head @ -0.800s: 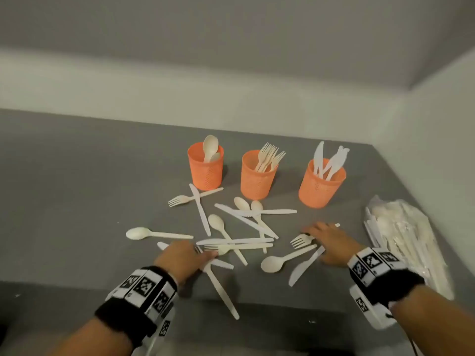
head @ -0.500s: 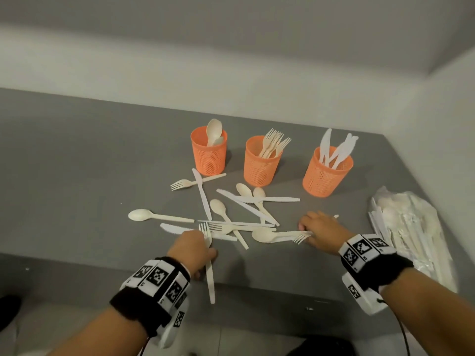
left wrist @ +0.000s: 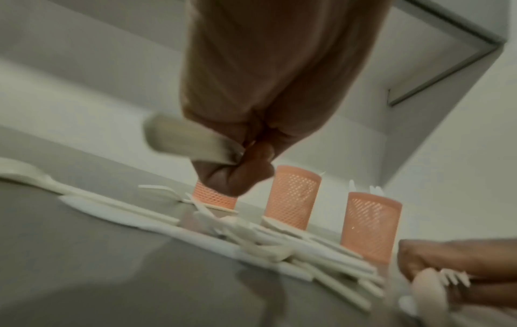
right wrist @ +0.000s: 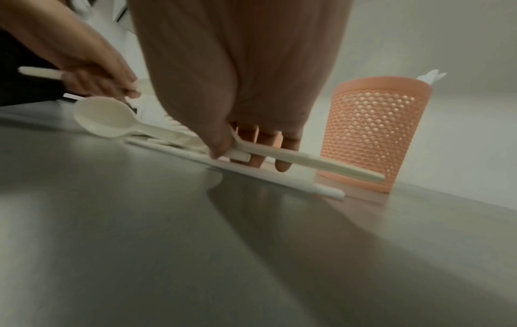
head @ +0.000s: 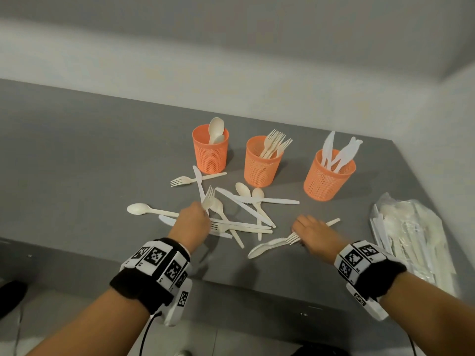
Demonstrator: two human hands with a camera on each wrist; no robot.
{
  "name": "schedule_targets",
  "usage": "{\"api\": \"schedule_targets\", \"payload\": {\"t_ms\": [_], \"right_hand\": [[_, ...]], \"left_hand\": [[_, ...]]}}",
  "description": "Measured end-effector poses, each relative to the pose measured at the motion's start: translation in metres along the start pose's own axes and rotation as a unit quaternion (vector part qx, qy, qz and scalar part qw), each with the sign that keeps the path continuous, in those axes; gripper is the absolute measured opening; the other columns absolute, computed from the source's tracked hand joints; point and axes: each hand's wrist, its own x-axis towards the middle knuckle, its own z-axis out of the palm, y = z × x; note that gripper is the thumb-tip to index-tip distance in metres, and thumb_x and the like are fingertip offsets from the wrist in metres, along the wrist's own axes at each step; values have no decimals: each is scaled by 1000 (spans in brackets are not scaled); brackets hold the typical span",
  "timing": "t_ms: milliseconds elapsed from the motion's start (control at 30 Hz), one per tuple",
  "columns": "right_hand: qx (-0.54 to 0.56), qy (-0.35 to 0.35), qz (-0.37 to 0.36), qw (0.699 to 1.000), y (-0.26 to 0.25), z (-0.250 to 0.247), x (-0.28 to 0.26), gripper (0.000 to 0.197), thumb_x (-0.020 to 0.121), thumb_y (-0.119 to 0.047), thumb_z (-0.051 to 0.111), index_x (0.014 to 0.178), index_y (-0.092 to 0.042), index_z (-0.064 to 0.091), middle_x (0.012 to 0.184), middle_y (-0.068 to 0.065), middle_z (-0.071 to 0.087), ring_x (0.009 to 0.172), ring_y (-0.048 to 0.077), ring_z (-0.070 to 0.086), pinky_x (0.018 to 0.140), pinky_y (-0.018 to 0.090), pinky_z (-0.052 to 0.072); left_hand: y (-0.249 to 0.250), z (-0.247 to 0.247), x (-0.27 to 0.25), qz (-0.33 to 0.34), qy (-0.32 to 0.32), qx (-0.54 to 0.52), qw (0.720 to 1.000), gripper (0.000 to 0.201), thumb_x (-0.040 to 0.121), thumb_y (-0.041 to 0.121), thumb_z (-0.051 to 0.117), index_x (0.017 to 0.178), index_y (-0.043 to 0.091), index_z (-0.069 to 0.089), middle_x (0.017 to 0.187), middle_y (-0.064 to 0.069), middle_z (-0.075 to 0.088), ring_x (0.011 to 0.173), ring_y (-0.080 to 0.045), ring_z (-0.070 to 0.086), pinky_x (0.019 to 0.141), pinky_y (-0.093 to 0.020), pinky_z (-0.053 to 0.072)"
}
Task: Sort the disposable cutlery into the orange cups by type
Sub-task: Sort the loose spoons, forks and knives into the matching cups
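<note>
Three orange mesh cups stand in a row: the spoon cup (head: pixel 210 152), the fork cup (head: pixel 261 165) and the knife cup (head: pixel 329 178). Loose beige spoons, forks and white knives (head: pixel 244 211) lie crossed in front of them. My left hand (head: pixel 203 211) pinches a fork (head: pixel 208 196) by its handle, tines up, above the pile's left side. My right hand (head: pixel 298 233) is low at the pile's right. Its thumb and fingers (right wrist: pixel 221 143) pinch a spoon's handle (right wrist: pixel 307 160), the spoon's bowl (right wrist: pixel 106 119) raised off the table (head: pixel 77 163). A fork (head: pixel 291 238) and a knife (right wrist: pixel 279 179) lie against it.
A clear bag of wrapped cutlery (head: pixel 411 240) lies at the table's right edge, close to my right wrist. A lone spoon (head: pixel 144 209) and a fork (head: pixel 182 180) lie left of the pile. Walls close off the back and right; the table's front edge runs under my wrists.
My left hand has picked up a fork near the front edge and carried it forward over the pile. My right hand has dragged a spoon, fork and knife together and gripped the spoon.
</note>
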Motion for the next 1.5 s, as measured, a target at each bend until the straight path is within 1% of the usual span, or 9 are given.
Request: {"api": "schedule_targets", "payload": {"t_ms": [200, 600, 733, 900, 967, 1067, 1267, 1367, 1500], "right_hand": [[-26, 22, -92, 995, -13, 6, -11, 42, 95, -9, 36, 136, -20, 35, 132, 2, 41, 119, 21, 40, 97, 32, 33], [47, -7, -56, 997, -24, -13, -7, 33, 90, 6, 36, 120, -6, 44, 120, 12, 42, 94, 25, 50, 84, 33, 42], [166, 79, -32, 982, -33, -41, -2, 22, 99, -16, 35, 115, -3, 42, 114, 9, 39, 77, 22, 46, 70, 30, 36], [352, 218, -81, 907, -85, -91, 16, 27, 95, -12, 35, 111, 5, 49, 102, 9, 45, 93, 22, 50, 88, 36, 41], [385, 216, -123, 889, -111, -100, 27, 33, 91, -9, 33, 112, 9, 51, 98, 12, 52, 89, 20, 52, 84, 31, 42], [402, 219, -97, 884, -126, -104, 48, 42, 95, -2, 35, 136, -3, 38, 122, 17, 47, 110, 25, 51, 90, 21, 39], [454, 203, -115, 860, -137, -103, 65, 33, 99, -6, 33, 131, -2, 40, 121, 4, 56, 94, -5, 47, 76, -6, 31], [531, 252, -66, 806, -133, -114, 79, 28, 100, -11, 32, 113, 2, 54, 94, -8, 53, 85, -11, 53, 80, 8, 39], [523, 303, 25, 796, -139, -128, 109, 38, 101, -24, 30, 113, -4, 61, 111, 9, 52, 113, 20, 50, 103, 32, 37]], "left_hand": [[9, 1, -1, 15, 9, -31, 999, 30, 98, 18, 30, 97, -2, 52, 71, -3, 46, 63, -17, 44, 61, -30, 38], [5, 8, 6, 23, -7, -242, 970, 25, 94, 22, 37, 76, 12, 52, 60, 1, 38, 53, -16, 34, 51, -30, 29], [9, 6, 1, 59, -34, -397, 915, 27, 93, 25, 51, 70, 14, 40, 59, 2, 28, 48, -11, 26, 48, -25, 26], [31, 9, -8, 87, -94, -477, 870, 27, 84, 39, 61, 74, 16, 51, 58, 3, 40, 52, -10, 37, 54, -23, 34], [40, 3, 1, 87, -97, -490, 862, 32, 86, 44, 56, 89, 12, 61, 74, -6, 59, 68, -16, 56, 66, -26, 45], [38, -11, 19, 51, -96, -541, 834, 61, 79, 58, 56, 112, 7, 60, 91, -14, 56, 82, -28, 53, 72, -32, 45], [17, -36, 49, -27, -60, -641, 765, 33, 92, 15, 37, 60, 12, 46, 62, -7, 47, 59, -21, 48, 58, -34, 42], [9, -45, 61, -7, -74, -628, 774, 33, 97, 14, 35, 70, 9, 53, 67, -5, 63, 64, -18, 65, 59, -29, 53], [11, -39, 52, 59, -182, -543, 818, 33, 100, 24, 34, 114, 5, 57, 87, -10, 68, 75, -18, 67, 63, -29, 57]]}}
